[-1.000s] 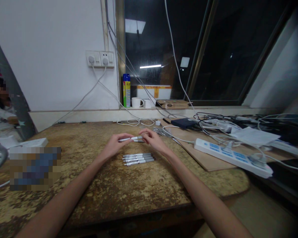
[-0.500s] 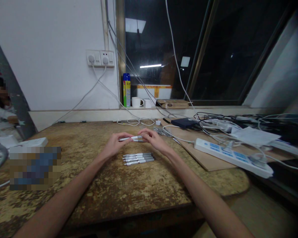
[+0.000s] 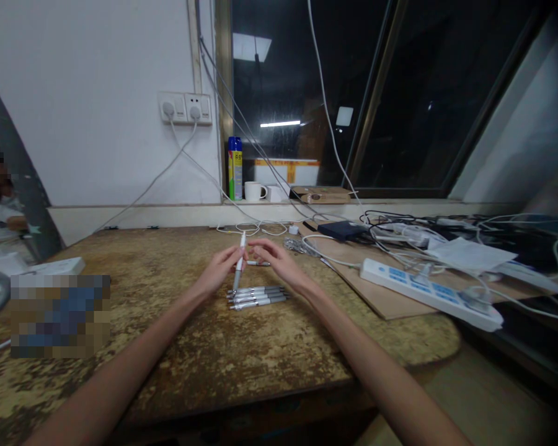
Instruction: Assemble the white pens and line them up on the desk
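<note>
My left hand (image 3: pixel 222 267) is closed around a white and grey pen (image 3: pixel 240 255), which stands nearly upright with its white end at the top. Just to the right, my right hand (image 3: pixel 275 259) has its fingers apart and curved, close to the held pen but seemingly not gripping anything. Behind and between the hands lies another pen (image 3: pixel 258 264), partly hidden by the fingers. Nearer to me, several white and grey pens (image 3: pixel 258 297) rest side by side on the worn wooden table (image 3: pixel 242 359).
A white power strip (image 3: pixel 430 294) lies at the right on a brown board (image 3: pixel 376 297), among tangled cables. Small clear and silvery pieces (image 3: pixel 300 246) sit beyond my right hand. A mug (image 3: pixel 255 191) and a spray can (image 3: pixel 235 167) stand on the sill. At far left a person (image 3: pixel 0 214) is partly visible.
The held pen has turned from lying level between both hands to nearly upright in my left hand. My right hand has let go of it and its fingers have opened.
</note>
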`<state>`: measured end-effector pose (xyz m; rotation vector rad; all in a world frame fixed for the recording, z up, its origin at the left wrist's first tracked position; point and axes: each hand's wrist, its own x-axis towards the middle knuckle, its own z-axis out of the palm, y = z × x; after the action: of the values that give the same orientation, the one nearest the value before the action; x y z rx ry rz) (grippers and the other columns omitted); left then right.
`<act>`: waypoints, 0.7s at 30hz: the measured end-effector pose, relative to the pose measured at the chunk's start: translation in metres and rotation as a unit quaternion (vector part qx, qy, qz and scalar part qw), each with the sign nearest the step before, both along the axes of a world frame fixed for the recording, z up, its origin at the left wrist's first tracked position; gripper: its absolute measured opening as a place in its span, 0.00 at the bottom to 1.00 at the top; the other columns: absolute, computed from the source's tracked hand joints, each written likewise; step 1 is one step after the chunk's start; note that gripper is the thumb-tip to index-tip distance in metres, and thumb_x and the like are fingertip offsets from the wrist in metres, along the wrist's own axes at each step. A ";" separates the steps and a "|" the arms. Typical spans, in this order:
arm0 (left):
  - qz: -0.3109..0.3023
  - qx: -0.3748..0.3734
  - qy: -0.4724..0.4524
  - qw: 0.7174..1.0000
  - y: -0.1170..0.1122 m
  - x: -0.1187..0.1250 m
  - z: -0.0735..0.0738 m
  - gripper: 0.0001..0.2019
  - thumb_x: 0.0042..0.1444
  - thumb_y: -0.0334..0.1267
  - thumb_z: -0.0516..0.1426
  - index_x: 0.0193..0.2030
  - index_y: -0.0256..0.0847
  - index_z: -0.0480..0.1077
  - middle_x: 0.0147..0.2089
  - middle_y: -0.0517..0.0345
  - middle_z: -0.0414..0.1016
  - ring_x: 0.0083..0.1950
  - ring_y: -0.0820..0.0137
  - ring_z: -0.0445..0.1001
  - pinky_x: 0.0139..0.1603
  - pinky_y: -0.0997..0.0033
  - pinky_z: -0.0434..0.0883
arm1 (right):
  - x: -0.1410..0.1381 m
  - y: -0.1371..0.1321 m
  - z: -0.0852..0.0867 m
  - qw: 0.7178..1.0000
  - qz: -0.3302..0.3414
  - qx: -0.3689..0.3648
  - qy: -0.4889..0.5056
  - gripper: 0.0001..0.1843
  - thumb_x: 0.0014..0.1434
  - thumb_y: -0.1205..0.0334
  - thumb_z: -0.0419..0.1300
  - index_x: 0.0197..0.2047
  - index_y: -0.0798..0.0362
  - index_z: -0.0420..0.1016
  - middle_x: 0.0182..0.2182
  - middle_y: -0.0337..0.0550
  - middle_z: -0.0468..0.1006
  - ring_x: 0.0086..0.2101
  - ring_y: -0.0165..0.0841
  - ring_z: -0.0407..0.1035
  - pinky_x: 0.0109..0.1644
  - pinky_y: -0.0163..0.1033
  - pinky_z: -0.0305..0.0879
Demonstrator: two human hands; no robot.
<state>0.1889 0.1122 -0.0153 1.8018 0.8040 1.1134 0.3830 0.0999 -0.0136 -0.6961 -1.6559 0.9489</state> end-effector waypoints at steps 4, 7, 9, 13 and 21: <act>-0.026 0.047 0.083 0.995 -0.009 0.007 0.003 0.22 0.63 0.58 0.54 0.37 0.39 0.75 0.26 0.62 0.67 0.27 0.72 0.63 0.28 0.74 0.60 | -0.002 0.001 0.001 0.999 -0.002 0.035 0.002 0.18 0.63 0.44 0.60 0.39 0.51 0.77 0.35 0.40 0.76 0.40 0.35 0.70 0.48 0.39 0.67; -0.021 0.038 0.086 0.995 -0.011 0.010 0.000 0.24 0.64 0.59 0.53 0.41 0.39 0.77 0.27 0.61 0.68 0.27 0.71 0.63 0.28 0.73 0.61 | -0.003 0.003 0.000 0.999 -0.006 0.021 0.035 0.21 0.61 0.41 0.61 0.34 0.51 0.74 0.32 0.39 0.74 0.37 0.34 0.69 0.48 0.39 0.67; -0.002 0.025 0.068 0.997 -0.007 0.009 -0.004 0.25 0.64 0.59 0.52 0.42 0.38 0.78 0.29 0.58 0.72 0.30 0.70 0.66 0.31 0.73 0.64 | -0.002 0.004 -0.002 0.994 -0.007 -0.010 0.111 0.21 0.60 0.39 0.62 0.35 0.50 0.73 0.34 0.40 0.76 0.39 0.34 0.70 0.50 0.40 0.68; 0.051 -0.002 -0.001 0.999 0.009 -0.002 -0.012 0.26 0.62 0.60 0.53 0.39 0.36 0.78 0.38 0.51 0.76 0.37 0.66 0.71 0.33 0.72 0.68 | 0.004 0.004 0.004 0.956 0.051 -0.068 0.280 0.17 0.59 0.43 0.66 0.40 0.47 0.70 0.32 0.35 0.74 0.36 0.32 0.72 0.49 0.39 0.70; 0.108 -0.019 -0.035 0.993 0.024 -0.018 -0.011 0.25 0.60 0.59 0.54 0.37 0.36 0.77 0.32 0.54 0.72 0.32 0.69 0.70 0.29 0.74 0.67 | 0.021 0.003 0.023 0.866 0.148 -0.157 0.451 0.16 0.72 0.53 0.49 0.33 0.50 0.65 0.21 0.32 0.53 0.20 0.27 0.51 0.24 0.30 0.58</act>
<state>0.1709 0.1362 -0.0261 1.6632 0.9883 1.2846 0.4042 0.1025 0.0093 -0.1206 -0.7739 1.4960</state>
